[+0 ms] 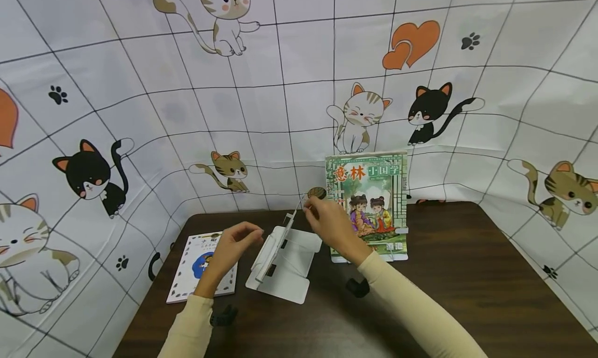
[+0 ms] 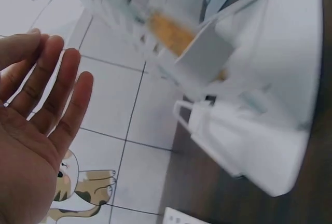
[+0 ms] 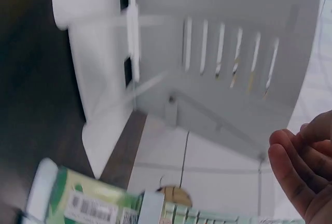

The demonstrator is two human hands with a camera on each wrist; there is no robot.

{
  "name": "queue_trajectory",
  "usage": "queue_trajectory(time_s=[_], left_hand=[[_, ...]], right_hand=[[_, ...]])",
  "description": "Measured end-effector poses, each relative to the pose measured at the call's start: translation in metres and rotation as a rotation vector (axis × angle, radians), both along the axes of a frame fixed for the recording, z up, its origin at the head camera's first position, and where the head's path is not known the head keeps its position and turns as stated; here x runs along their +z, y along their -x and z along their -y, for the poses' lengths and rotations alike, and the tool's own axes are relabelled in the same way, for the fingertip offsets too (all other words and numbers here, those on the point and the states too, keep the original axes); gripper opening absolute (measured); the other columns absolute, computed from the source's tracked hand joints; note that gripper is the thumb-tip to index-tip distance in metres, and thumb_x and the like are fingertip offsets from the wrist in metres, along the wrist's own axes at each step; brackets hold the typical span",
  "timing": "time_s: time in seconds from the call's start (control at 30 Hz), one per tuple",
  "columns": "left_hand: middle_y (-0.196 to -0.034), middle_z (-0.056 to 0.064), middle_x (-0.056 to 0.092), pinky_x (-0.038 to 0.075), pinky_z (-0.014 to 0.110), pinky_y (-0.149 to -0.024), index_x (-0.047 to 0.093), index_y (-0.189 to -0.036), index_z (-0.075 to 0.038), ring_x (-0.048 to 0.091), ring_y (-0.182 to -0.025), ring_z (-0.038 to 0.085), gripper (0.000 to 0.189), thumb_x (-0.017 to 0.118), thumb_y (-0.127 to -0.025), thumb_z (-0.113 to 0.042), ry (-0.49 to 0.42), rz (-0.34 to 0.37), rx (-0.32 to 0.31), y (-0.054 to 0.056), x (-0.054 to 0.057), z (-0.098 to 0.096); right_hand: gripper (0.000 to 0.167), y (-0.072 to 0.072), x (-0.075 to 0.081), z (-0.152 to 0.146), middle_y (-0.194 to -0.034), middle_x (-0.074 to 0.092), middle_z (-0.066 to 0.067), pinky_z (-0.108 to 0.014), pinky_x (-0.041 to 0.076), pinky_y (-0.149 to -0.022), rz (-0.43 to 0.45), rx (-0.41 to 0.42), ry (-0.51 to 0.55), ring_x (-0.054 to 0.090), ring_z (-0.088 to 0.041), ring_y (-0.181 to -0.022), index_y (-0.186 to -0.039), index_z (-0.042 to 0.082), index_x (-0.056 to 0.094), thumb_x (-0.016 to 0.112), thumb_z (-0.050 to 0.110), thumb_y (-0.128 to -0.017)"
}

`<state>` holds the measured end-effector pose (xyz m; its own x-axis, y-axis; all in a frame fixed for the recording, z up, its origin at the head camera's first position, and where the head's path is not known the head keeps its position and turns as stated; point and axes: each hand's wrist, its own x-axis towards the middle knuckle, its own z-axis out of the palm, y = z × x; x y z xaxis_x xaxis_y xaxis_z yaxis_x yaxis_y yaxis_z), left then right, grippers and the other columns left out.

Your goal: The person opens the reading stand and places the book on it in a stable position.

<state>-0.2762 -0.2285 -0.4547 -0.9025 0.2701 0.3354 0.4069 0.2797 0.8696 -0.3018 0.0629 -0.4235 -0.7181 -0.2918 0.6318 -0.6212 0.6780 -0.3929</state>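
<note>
A white book stand [image 1: 291, 254] stands on the table between my hands, its base flat and its slotted back plate [image 3: 233, 1] raised. My left hand [image 1: 235, 246] is just left of the plate, fingers loosely bent; in the left wrist view the left hand [image 2: 36, 115] holds nothing. Close by the plate's upper end is my right hand [image 1: 329, 220]. The right wrist view has the right hand [image 3: 306, 167] with thumb and fingers drawn together at the plate's edge, nothing visible between them.
Right of the stand, a green illustrated magazine [image 1: 374, 192] is propped upright, with white clips along its lower part. A white booklet [image 1: 179, 283] with a blue picture lies flat at the left. Behind the dark wooden table [image 1: 448, 275] hangs a cat-patterned wall sheet [image 1: 303, 109].
</note>
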Motion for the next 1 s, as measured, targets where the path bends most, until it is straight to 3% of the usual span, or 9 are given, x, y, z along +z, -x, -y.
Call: queue_trajectory(time_s=[0.17, 0.3, 0.47, 0.53, 0.7, 0.83, 1.0], left_hand=[[-0.105, 0.020, 0.075, 0.063, 0.035, -0.087, 0.075, -0.116, -0.002, 0.074, -0.093, 0.021, 0.023, 0.068, -0.107, -0.021, 0.096, 0.063, -0.028, 0.037, 0.013, -0.002], [-0.105, 0.025, 0.074, 0.062, 0.048, -0.089, 0.074, -0.116, -0.003, 0.073, -0.095, 0.035, 0.024, 0.066, -0.108, -0.024, 0.153, 0.091, -0.069, 0.064, 0.015, -0.010], [-0.110, 0.024, 0.074, 0.062, 0.045, -0.090, 0.074, -0.118, -0.001, 0.073, -0.100, 0.035, 0.027, 0.062, -0.110, -0.023, 0.219, 0.108, -0.088, 0.087, 0.018, -0.031], [-0.111, 0.021, 0.075, 0.063, 0.039, -0.089, 0.074, -0.119, -0.001, 0.073, -0.100, 0.030, 0.027, 0.062, -0.110, -0.023, 0.247, 0.106, -0.082, 0.094, 0.020, -0.040], [-0.122, 0.022, 0.075, 0.062, 0.044, -0.097, 0.072, -0.128, 0.001, 0.073, -0.113, 0.037, 0.030, 0.059, -0.111, -0.020, 0.298, 0.085, -0.092, 0.103, 0.025, -0.060], [-0.135, 0.021, 0.071, 0.057, 0.052, -0.106, 0.066, -0.139, 0.002, 0.069, -0.125, 0.039, 0.036, 0.056, -0.112, -0.020, 0.354, 0.053, -0.131, 0.107, 0.028, -0.070], [-0.141, 0.022, 0.068, 0.051, 0.055, -0.114, 0.061, -0.146, 0.001, 0.065, -0.132, 0.037, 0.040, 0.053, -0.114, -0.021, 0.391, 0.039, -0.189, 0.108, 0.028, -0.077]], right_hand=[[0.007, -0.040, -0.006, 0.007, -0.075, 0.073, 0.003, -0.018, 0.045, -0.055, -0.016, 0.099, 0.027, 0.055, -0.002, -0.059, -0.096, 0.011, 0.076, 0.073, 0.014, -0.102], [0.013, -0.067, -0.014, 0.019, -0.072, 0.072, 0.006, -0.012, 0.043, -0.055, -0.006, 0.192, 0.031, 0.052, 0.005, -0.058, -0.090, 0.015, 0.076, 0.073, 0.019, -0.102], [0.017, -0.093, -0.022, 0.038, -0.076, 0.076, 0.009, -0.007, 0.044, -0.058, 0.078, 0.262, 0.043, 0.053, 0.011, -0.059, -0.090, 0.018, 0.076, 0.072, 0.027, -0.104], [0.017, -0.097, -0.024, 0.043, -0.076, 0.076, 0.009, -0.006, 0.044, -0.058, 0.093, 0.264, 0.049, 0.052, 0.011, -0.059, -0.090, 0.019, 0.076, 0.072, 0.028, -0.104], [0.015, -0.096, -0.028, 0.049, -0.075, 0.075, 0.009, -0.007, 0.043, -0.058, 0.082, 0.240, 0.074, 0.055, 0.009, -0.061, -0.090, 0.018, 0.076, 0.073, 0.026, -0.103], [0.015, -0.093, -0.031, 0.051, -0.072, 0.073, 0.008, -0.008, 0.043, -0.057, 0.080, 0.203, 0.079, 0.056, 0.007, -0.060, -0.091, 0.018, 0.076, 0.072, 0.027, -0.103], [0.012, -0.093, -0.030, 0.053, -0.075, 0.076, 0.006, -0.009, 0.045, -0.058, 0.099, 0.176, 0.081, 0.058, 0.006, -0.060, -0.095, 0.017, 0.076, 0.073, 0.026, -0.103]])
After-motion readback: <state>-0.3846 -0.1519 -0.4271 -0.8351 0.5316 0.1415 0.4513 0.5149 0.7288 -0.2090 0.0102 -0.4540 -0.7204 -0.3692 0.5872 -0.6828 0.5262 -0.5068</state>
